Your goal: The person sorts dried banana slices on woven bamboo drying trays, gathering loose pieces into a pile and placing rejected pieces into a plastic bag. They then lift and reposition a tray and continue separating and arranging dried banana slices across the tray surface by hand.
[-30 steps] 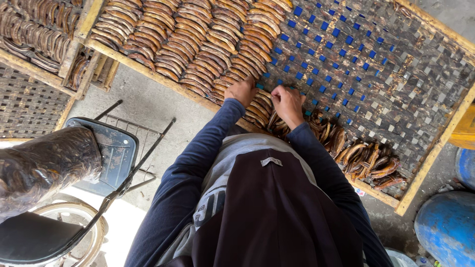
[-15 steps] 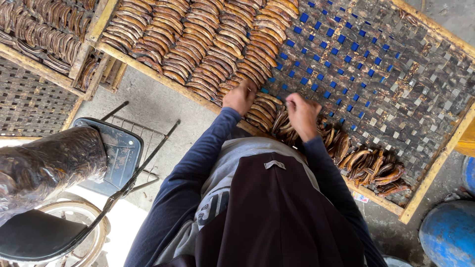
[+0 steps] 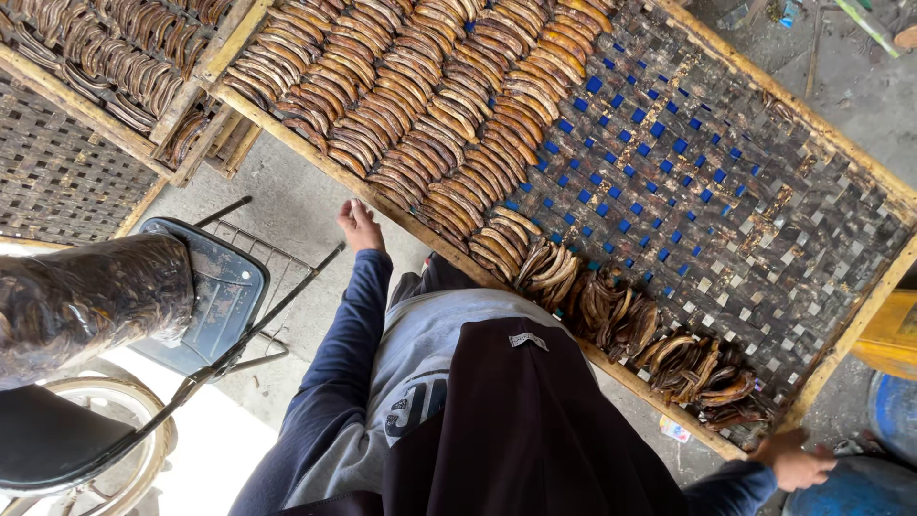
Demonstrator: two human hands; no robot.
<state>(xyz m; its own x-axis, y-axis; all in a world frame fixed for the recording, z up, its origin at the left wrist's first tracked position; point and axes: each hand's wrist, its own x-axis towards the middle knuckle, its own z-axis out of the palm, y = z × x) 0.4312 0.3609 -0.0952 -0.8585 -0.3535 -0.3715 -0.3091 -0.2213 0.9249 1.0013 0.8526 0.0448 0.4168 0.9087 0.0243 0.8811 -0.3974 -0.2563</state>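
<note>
Left hand [image 3: 361, 227] open, empty, just off the drying rack [image 3: 315, 162] edge at centre; right hand [image 3: 795, 462] clenched on the rack's lower-right corner. Banana slices [image 3: 611, 315] look soft, light, sticky; rack stiff, probably best gripped by the frame.

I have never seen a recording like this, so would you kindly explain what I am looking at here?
There is no machine here: a person wears a camera on the head, so the single view looks down over the chest and arms. In front lies a woven drying tray in a wooden frame. Rows of brown sliced banana pieces cover its left part, and a loose pile sits by the near edge. The left hand hovers just off the tray's near edge, empty. The right hand grips the frame's corner. A second filled tray and a metal chair stand to the left.
</note>
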